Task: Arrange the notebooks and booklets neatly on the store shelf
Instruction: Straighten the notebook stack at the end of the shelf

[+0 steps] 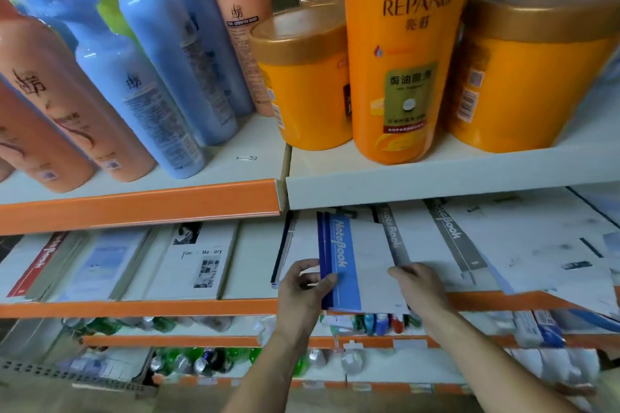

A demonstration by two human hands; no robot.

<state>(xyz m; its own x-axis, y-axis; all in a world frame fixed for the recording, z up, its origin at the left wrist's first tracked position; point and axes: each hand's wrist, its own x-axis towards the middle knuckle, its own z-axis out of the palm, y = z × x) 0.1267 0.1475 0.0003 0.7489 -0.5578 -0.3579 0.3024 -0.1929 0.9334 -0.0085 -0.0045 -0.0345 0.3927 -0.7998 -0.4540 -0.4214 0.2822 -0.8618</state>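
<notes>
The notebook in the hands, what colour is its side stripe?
Blue; the notebook shows in head view.

The orange bottle (402, 54) says "REPAND" and "洗发伴侣". Right below it, the blue notebook (342, 255) says "NoteBook". Below it and to the right, two grey notebooks (449, 223) say "NoteBook" too. Below it and to the left, a white booklet (201, 258) reads "Tim Me ory".

This is a shop. Tiered shelves (436, 174) edged with orange rails (141, 204) carry goods in repeated rows: matching blue bottles (157, 54) and peach bottles (60, 104), orange tubs (302, 84) beside a tall REPAND bottle (402, 77), stacks of notebooks (365, 255) side by side beneath, and green bottles (188, 355) lower down.
</notes>
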